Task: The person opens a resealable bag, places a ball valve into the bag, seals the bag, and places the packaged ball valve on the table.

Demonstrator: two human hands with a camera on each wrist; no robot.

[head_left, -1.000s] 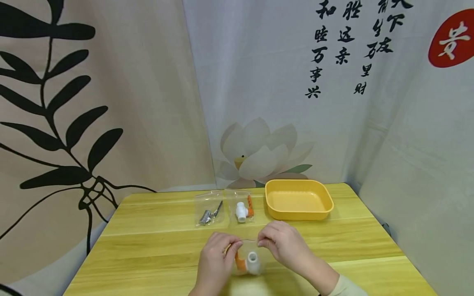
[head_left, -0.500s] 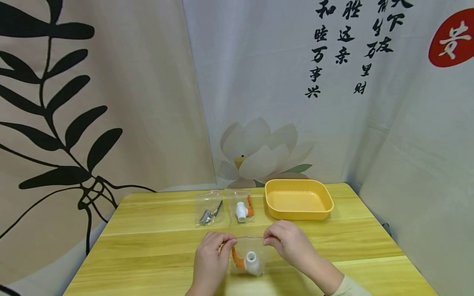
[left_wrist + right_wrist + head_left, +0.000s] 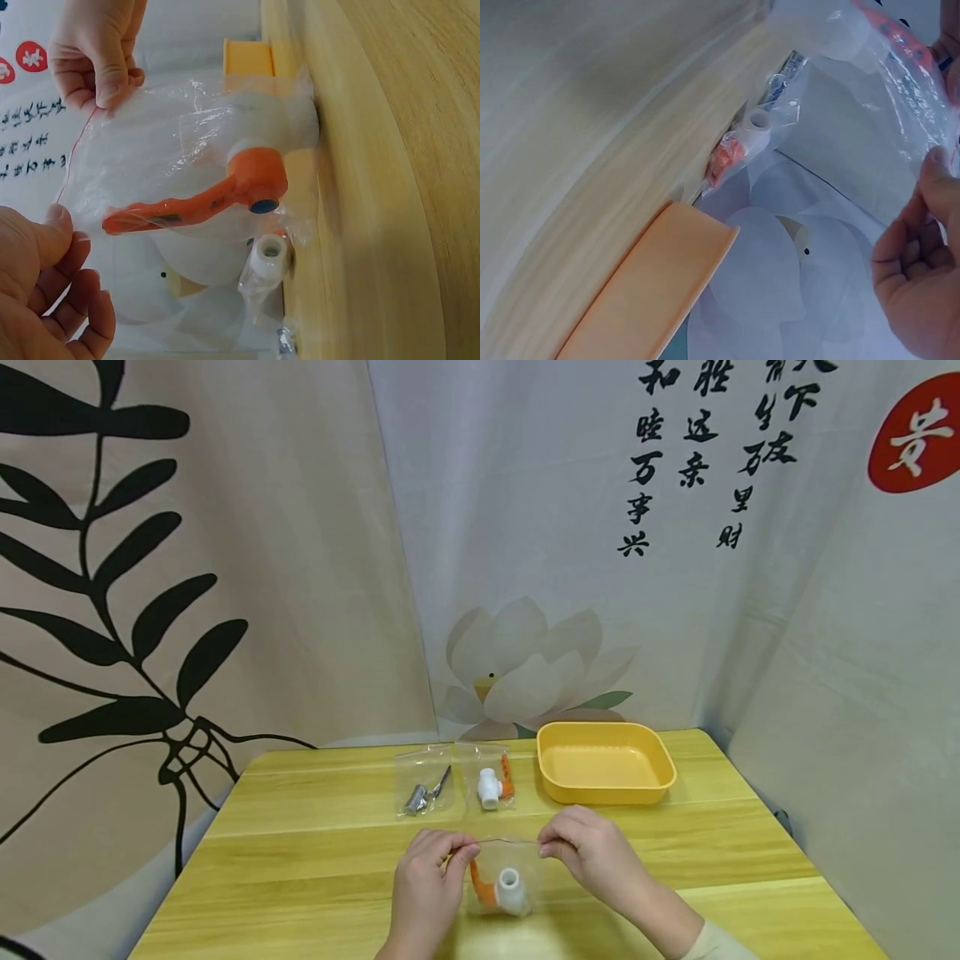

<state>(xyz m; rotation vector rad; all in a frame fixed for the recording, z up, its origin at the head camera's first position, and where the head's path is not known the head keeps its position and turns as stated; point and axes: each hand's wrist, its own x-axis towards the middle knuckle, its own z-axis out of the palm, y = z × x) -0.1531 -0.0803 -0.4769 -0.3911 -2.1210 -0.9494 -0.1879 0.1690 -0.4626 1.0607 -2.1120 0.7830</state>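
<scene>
A clear zip bag (image 3: 165,135) hangs upright between the two hands, close over the table. Its top edge, with a thin red line, is stretched between them. My left hand (image 3: 427,885) pinches one top corner between thumb and forefinger. At the opposite corner, the thumb and fingertips of my right hand (image 3: 596,860) pinch the edge. Inside the bag is a white plastic valve (image 3: 512,893) with an orange lever handle (image 3: 187,208). Beyond, on the table, a second bag holds a similar white valve (image 3: 489,790) with an orange handle.
Left of the second valve lies another clear bag (image 3: 408,772) with a metal cylinder and a dark pointed piece. A yellow plastic tray (image 3: 607,795) stands at the back right of the wooden table (image 3: 300,843). A printed curtain (image 3: 300,568) hangs behind.
The hands have moved a little apart, the right one to the right and the left one slightly left. The bag's top edge is now pulled wider and straighter.
</scene>
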